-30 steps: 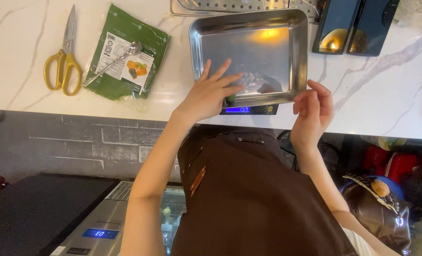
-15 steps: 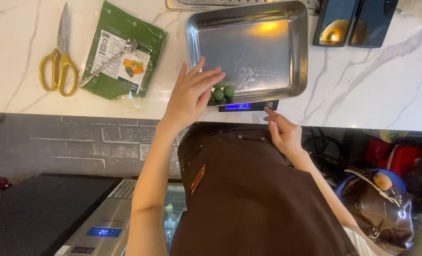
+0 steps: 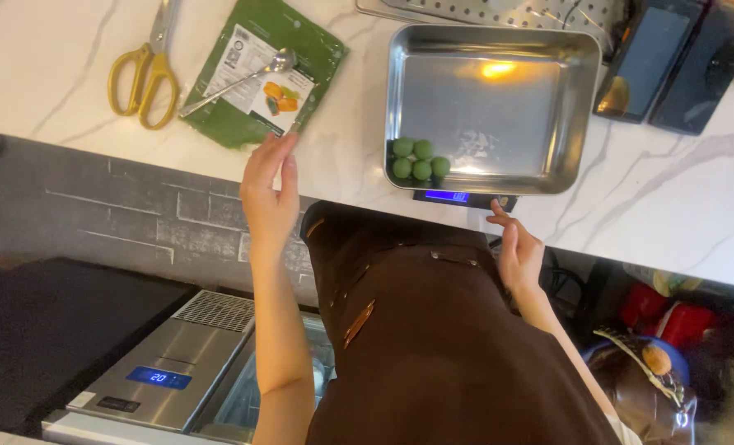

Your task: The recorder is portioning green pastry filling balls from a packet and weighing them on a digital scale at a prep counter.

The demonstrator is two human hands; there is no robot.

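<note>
Steel tray (image 3: 499, 107), rectangular, shiny, resting on a scale (image 3: 464, 199) at the edge of a white marble counter (image 3: 46, 99). Inside the tray, five small green balls (image 3: 419, 159), round, matte, clustered touching one another in the near-left corner; remaining tray floor bare, with a warm glare of light near the far side. Left of the tray, flat green packet (image 3: 264, 70) with a printed label, a metal spoon (image 3: 239, 78) lying across it. Further left of the tray, yellow-handled scissors (image 3: 149, 70). Right of the tray, two dark upright devices (image 3: 672, 62); behind the tray, a perforated metal rack (image 3: 507, 10). Left hand (image 3: 268, 194) open, fingers straight, empty, left of the tray, fingertips just below the packet. Right hand (image 3: 517, 247) open, loosely spread, empty, just below the tray, near the scale's blue display. Nothing between either hand and the tray.
</note>
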